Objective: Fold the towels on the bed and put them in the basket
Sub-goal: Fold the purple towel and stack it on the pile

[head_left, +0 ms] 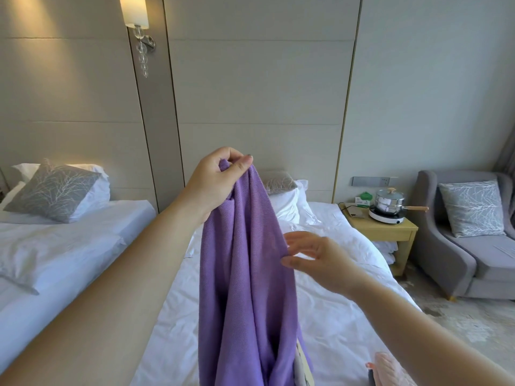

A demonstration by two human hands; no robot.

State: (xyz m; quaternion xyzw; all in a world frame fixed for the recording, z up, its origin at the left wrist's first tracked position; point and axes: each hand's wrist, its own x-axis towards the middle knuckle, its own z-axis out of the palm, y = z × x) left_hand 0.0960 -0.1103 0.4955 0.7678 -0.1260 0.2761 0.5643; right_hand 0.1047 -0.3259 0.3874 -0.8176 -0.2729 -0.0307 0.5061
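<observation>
Purple towel point(248, 274) hangs in the air over the middle of the bed point(334, 316), bunched and unfolded, its lower end out of view at the bottom. Left hand point(214, 179) holds it up high, fingers pinched closed on the top corner. Right hand point(315, 257) is open with fingers spread, fingertips just touching the towel's right edge about midway down; not gripping yet, and blurred a bit, so the exact contact is hard to tell.

Bottom right, near the foot end of the bed, lies a pink towel point(387, 369), partly cut off by the right arm; cannot tell if it is folded. Something pale and straight-edged peeks out behind the purple towel at the bottom; could be the basket, cannot tell.

Progress: looks early. This towel has no fold in it yet; the likely step is finding a second corner to spread it out. Folding, the basket drop and at least the pink one remain.

Around: a second bed point(55, 246) to the left, a bedside table point(390, 229) with a pot point(390, 201) beyond the bed's far right corner, a grey armchair point(459, 246) at right.
</observation>
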